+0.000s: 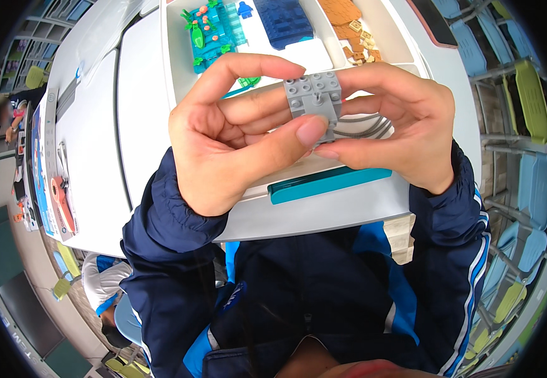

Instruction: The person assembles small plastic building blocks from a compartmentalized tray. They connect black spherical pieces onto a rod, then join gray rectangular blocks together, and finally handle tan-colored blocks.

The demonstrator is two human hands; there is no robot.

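Note:
Both hands hold a small grey block of studded building bricks (315,92) in front of me, above a white sorting tray (405,39). My left hand (232,135) is closed on its left side, with the thumb pressed over the lower front face. From the other side my right hand (402,120) pinches it, its index finger by the upper edge and its thumb near the bottom. The fingers hide part of the block's underside. Just beneath my right hand, grey ribbed hoses (361,128) lie in the tray.
The tray's far compartments hold turquoise pieces with green plants (213,31), dark blue bricks (284,24) and orange and tan bricks (352,31). A teal strip (330,183) runs along its near side. White tables (97,120) stand left; chairs (533,189) line the right. A person (104,286) is lower left.

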